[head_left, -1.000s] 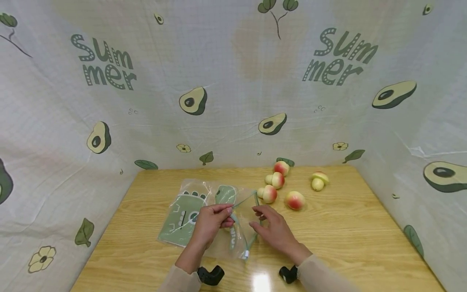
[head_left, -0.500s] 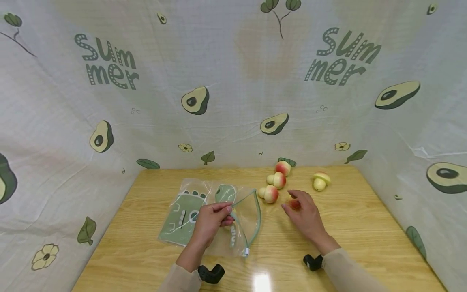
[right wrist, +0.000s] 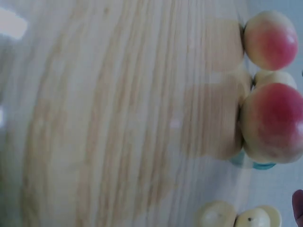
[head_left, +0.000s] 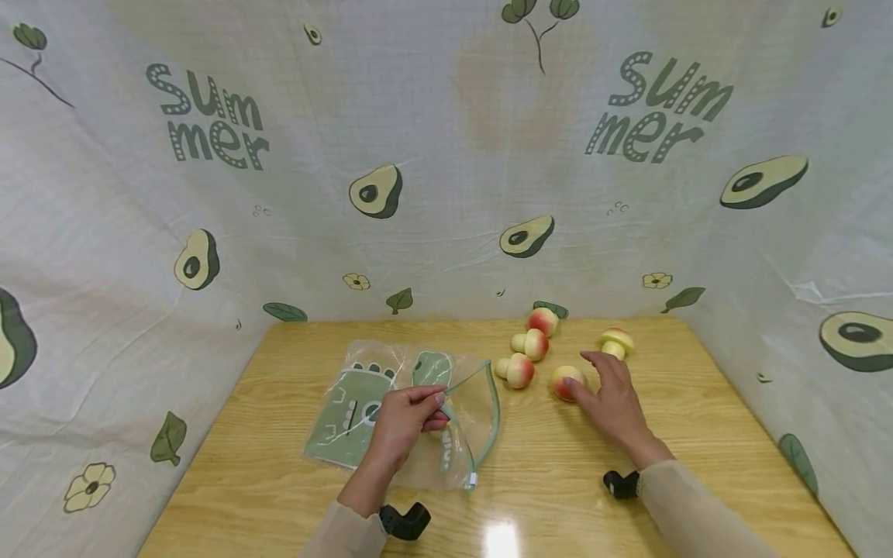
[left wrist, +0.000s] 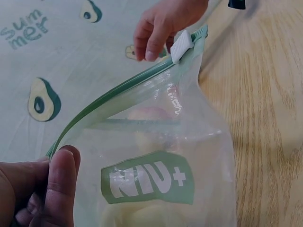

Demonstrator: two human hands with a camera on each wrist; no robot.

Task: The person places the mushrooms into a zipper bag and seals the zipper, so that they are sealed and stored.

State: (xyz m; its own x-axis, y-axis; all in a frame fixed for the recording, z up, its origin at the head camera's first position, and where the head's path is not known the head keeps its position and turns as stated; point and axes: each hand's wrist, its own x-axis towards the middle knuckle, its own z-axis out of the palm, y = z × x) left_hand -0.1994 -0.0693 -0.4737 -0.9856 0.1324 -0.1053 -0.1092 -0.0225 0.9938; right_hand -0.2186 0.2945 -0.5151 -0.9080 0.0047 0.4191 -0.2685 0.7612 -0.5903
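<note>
Though nr red-yel. pc. [head_left: 562,380], R hand [head_left: 614,399] well off bag rim [head_left: 498,411].

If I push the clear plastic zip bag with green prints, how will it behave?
The clear plastic zip bag with green prints will probably be floppy: its thin, see-through film wrinkles. The green zip rim looks springier, holding a smooth curve beyond the left hand. Glossy highlights suggest the film could be slippery.

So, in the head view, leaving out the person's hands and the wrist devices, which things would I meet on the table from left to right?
Bag, row of three pieces, lone round piece, rightmost mushroom.
</note>
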